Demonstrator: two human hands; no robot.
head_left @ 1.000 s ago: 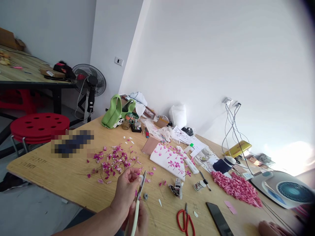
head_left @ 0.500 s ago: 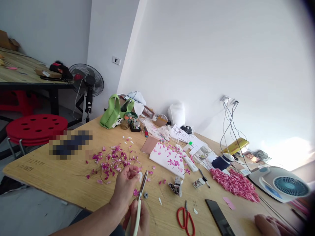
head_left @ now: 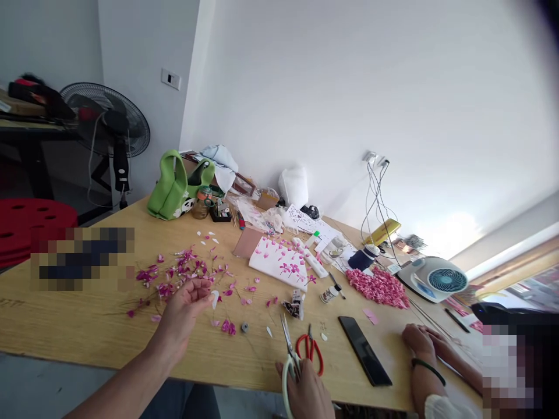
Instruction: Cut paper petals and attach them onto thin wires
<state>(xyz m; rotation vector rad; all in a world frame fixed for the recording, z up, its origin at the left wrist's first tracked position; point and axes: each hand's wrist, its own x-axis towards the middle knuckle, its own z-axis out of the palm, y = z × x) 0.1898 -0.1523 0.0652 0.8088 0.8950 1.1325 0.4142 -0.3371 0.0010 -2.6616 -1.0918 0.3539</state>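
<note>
Left hand [head_left: 186,308] pinching one white piece [head_left: 215,299], right hand [head_left: 309,392] gripping one white-handled scissors [head_left: 292,351], one phone [head_left: 364,351]

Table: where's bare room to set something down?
The table is bare at left, between the petals and its edge, and in front, between left hand and right hand. Crowded: back, from green bag to pink pile.

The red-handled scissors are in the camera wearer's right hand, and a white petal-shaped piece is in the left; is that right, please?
No: the head view shows cream-handled scissors in the right hand; the red-handled scissors lie on the table. The rest holds.
</note>
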